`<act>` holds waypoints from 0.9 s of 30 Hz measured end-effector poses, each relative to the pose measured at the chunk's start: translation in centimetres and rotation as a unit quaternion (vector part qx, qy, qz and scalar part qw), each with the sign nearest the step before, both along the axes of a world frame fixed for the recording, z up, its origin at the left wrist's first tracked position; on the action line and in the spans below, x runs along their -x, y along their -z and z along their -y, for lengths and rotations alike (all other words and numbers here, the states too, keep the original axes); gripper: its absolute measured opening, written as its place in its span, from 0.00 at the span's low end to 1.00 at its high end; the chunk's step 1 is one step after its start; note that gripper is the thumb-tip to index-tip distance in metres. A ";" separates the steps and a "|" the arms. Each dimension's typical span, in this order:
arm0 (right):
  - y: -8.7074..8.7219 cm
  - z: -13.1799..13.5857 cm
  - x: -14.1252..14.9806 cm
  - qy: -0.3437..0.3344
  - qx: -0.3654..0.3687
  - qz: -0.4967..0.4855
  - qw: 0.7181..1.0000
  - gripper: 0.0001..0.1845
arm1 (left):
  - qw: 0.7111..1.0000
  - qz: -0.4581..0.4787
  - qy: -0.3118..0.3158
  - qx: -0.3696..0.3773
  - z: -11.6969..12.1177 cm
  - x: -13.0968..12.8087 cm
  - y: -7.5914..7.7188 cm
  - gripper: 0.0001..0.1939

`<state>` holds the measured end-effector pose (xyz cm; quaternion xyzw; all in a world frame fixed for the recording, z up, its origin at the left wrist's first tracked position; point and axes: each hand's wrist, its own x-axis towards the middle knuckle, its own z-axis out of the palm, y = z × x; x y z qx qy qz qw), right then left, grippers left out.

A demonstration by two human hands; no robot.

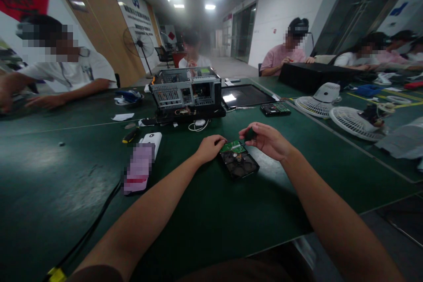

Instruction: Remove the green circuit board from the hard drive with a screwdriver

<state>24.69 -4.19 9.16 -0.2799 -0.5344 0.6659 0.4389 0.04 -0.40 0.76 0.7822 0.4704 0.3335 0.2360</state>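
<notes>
A hard drive (239, 163) lies on the green table in front of me, its green circuit board and dark metal underside facing up. My left hand (209, 147) is closed at its left far corner, thumb and fingers gripping the edge; part of the fingertips is hidden. Over the drive's right far side hovers my right hand (266, 140), with thumb and fingers curved and a gap between them. I see nothing held in that gap. A second hard drive (275, 109) rests farther back to the right.
An opened computer case (185, 92) stands beyond my hands, beside a black mesh panel (247, 96). To the left lie a phone (140, 167) and a yellow-black screwdriver (131, 135). White fan parts (355, 122) sit at right. Several people sit around the table (198, 220).
</notes>
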 end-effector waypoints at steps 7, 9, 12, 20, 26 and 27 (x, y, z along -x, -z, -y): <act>0.1 0.1 0.7 0.067 -0.091 0.049 0.992 0.12 | 1.000 -0.002 -0.001 0.000 0.0 0.1 -0.1 0.14; 0.3 0.0 0.7 0.068 -0.096 0.050 0.992 0.13 | 1.000 -0.001 0.000 -0.002 -0.1 0.2 0.0 0.14; 0.6 -0.3 0.6 0.055 -0.077 0.028 0.995 0.16 | 1.000 -0.002 0.004 -0.003 -0.1 0.2 0.1 0.14; 0.2 -0.5 0.0 0.038 -0.034 0.007 0.999 0.12 | 1.000 -0.010 -0.003 0.001 -0.1 0.1 -0.1 0.14; 0.2 -0.3 0.0 0.055 -0.051 0.025 0.997 0.13 | 1.000 -0.003 0.002 -0.008 -0.1 0.1 0.2 0.14; 0.4 -0.4 -0.1 0.071 -0.067 0.033 0.995 0.14 | 1.000 -0.002 0.002 -0.008 -0.2 0.1 0.2 0.14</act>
